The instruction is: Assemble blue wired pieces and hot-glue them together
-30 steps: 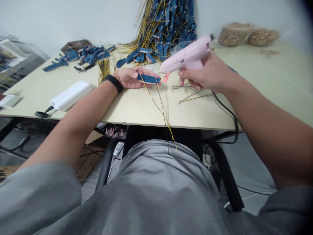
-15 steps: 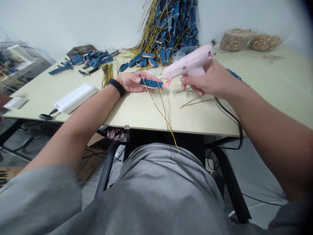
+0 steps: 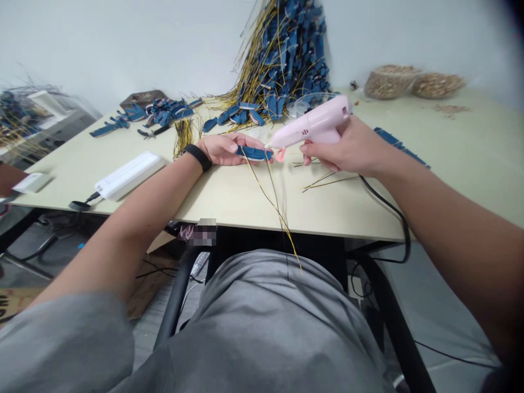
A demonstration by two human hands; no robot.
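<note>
Hands barely shifted since a moment ago, the glue gun's tip still just beside the blue strip's end
Left to right: a white power strip (image 3: 129, 176) and small pliers (image 3: 151, 132) lie on the pale table (image 3: 229, 202), with a heap of blue pieces and yellow wires (image 3: 282, 65) against the wall behind. The left hand (image 3: 223, 150), fingers pressed together, pinches the blue strip (image 3: 254, 154) just over the table, its yellow and black wires (image 3: 270, 191) trailing past the table edge. The right hand (image 3: 347, 147) wraps tightly round the grip of a pink hot glue gun (image 3: 315, 128), a black cord (image 3: 388, 199) dropping off the edge. Two clear bags of brown chips (image 3: 391, 82) sit far right
</note>
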